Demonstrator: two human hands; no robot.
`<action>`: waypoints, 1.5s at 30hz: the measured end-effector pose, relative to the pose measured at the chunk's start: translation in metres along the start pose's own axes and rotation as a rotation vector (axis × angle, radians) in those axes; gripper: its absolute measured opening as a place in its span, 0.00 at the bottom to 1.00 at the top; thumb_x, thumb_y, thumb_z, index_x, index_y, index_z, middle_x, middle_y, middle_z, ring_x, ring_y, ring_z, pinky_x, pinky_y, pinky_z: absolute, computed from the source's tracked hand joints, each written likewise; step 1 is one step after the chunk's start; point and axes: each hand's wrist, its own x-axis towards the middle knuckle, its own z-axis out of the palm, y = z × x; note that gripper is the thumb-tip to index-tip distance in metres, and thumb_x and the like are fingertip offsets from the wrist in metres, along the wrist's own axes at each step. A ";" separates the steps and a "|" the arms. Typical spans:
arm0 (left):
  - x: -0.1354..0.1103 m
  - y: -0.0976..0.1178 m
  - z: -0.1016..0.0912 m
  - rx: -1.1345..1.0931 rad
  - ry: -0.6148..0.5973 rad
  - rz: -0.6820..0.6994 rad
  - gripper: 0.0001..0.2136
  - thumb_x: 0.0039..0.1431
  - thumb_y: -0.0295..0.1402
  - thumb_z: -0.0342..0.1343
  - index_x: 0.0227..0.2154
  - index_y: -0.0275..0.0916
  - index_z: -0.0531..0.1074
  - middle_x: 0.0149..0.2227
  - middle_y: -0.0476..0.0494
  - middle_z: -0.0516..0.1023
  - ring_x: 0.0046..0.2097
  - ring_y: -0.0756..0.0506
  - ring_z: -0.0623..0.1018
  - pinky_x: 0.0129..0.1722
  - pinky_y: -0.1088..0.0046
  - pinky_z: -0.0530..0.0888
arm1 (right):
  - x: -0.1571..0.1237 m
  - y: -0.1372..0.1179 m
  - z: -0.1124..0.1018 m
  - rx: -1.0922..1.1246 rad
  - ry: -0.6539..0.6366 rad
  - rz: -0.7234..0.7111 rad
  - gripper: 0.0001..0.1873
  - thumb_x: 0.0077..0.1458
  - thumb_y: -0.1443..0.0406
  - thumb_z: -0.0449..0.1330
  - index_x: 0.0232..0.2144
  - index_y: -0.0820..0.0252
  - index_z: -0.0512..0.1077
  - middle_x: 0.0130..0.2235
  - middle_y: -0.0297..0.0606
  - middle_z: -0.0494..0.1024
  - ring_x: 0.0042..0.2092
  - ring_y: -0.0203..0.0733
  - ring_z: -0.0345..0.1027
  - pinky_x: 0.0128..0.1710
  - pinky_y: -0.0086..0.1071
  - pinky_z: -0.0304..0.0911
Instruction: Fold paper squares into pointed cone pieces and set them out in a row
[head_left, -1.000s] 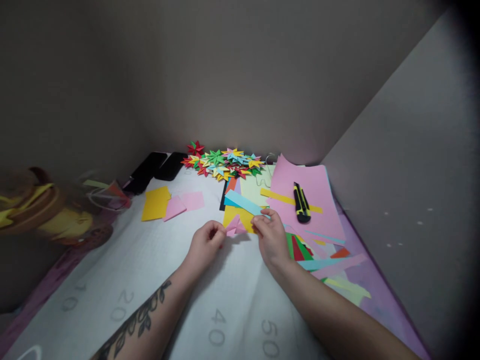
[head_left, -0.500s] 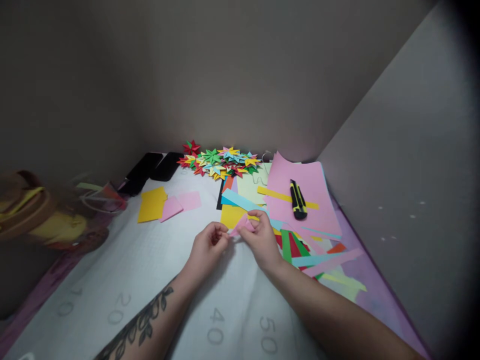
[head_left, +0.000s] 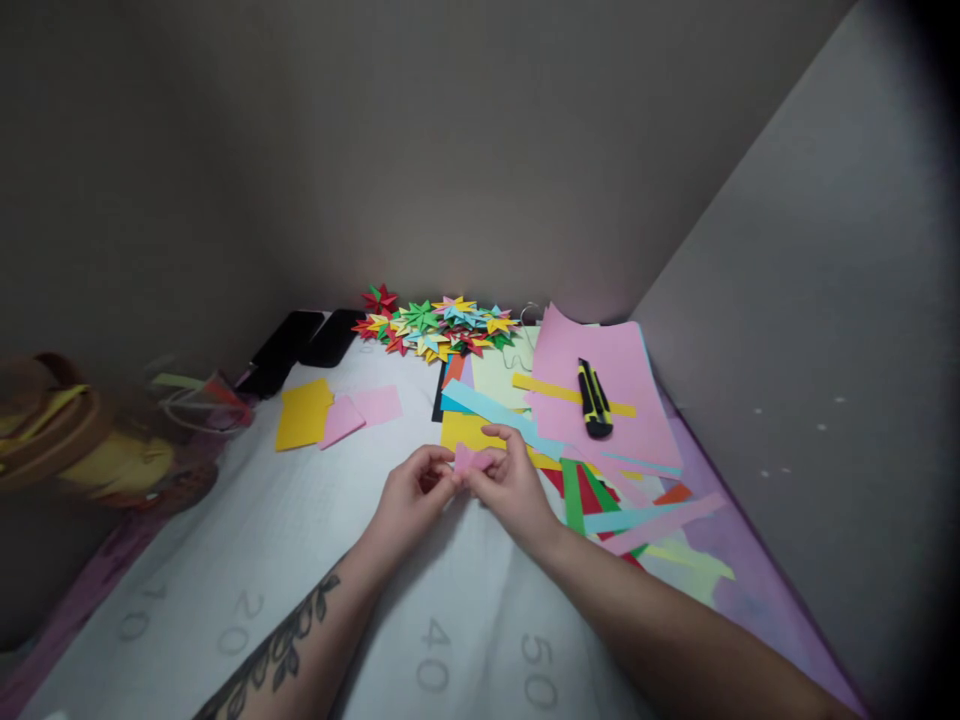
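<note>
A small piece of folded pink paper (head_left: 469,459) is pinched between both hands above the white sheet. My left hand (head_left: 415,490) grips its left side with thumb and fingertips. On the other side, my right hand (head_left: 514,490) holds it between thumb and fingers, the index finger raised above. The thumbs nearly meet at its lower edge; fingertips hide part of the folds. Just behind the hands lies yellow paper (head_left: 463,430). Pink squares (head_left: 379,403) and a stack of yellow squares (head_left: 303,415) rest to the left.
Folded paper stars (head_left: 431,325) are heaped at the back wall. A black and yellow utility knife (head_left: 595,400) lies on pink sheets (head_left: 622,360). Coloured strips (head_left: 574,495) spread at right. Two dark phone-like objects (head_left: 331,338) lie back left, and a yellow-brown bag (head_left: 97,440) is farther left.
My right hand has shifted slightly left, closer to my left hand. The pink paper has turned, and its folded points now stand more upright between the fingers.
</note>
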 end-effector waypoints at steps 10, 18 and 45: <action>-0.001 -0.002 0.007 -0.038 0.004 -0.019 0.17 0.50 0.32 0.58 0.41 0.39 0.58 0.27 0.53 0.71 0.29 0.51 0.72 0.28 0.77 0.66 | 0.001 0.005 -0.002 0.049 -0.038 -0.011 0.27 0.46 0.68 0.61 0.48 0.55 0.55 0.26 0.25 0.71 0.28 0.34 0.67 0.29 0.28 0.62; 0.002 -0.004 -0.002 -0.034 0.056 0.004 0.15 0.53 0.34 0.57 0.41 0.39 0.60 0.31 0.50 0.71 0.32 0.50 0.72 0.31 0.75 0.68 | 0.001 0.004 -0.003 -0.091 -0.071 -0.042 0.28 0.50 0.66 0.61 0.50 0.55 0.54 0.27 0.26 0.70 0.29 0.35 0.67 0.32 0.30 0.62; 0.002 0.005 -0.009 -0.013 0.041 0.011 0.08 0.55 0.32 0.53 0.38 0.40 0.65 0.29 0.50 0.74 0.30 0.50 0.73 0.31 0.76 0.67 | 0.009 0.004 -0.015 -0.144 -0.069 -0.116 0.05 0.51 0.67 0.58 0.29 0.57 0.75 0.35 0.36 0.78 0.39 0.41 0.72 0.42 0.35 0.66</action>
